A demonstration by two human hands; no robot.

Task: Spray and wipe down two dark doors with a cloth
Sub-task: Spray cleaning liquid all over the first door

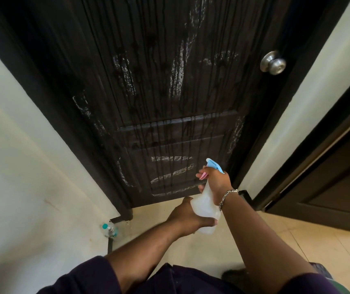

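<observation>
The door [169, 85] is finished in dark wood-grain texture, wetted and glossy in streaks, with whitish smeared patches. The door knob [273, 63] is of brushed metal with a satin sheen. The spray bottle [204, 206] is formed of translucent white plastic, with a light blue plastic spray head [214, 165]. The bracelet [226, 197] is of shiny metal chain. The floor [297, 236] is laid in smooth beige tile. The walls [21, 166] appear matt, painted pale.

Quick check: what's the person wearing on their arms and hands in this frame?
Both forearms are bare, with dark purple sleeves ending near the elbows. A silver chain bracelet circles the right wrist. The right hand has pink-painted nails. The left hand shows no jewellery.
</observation>
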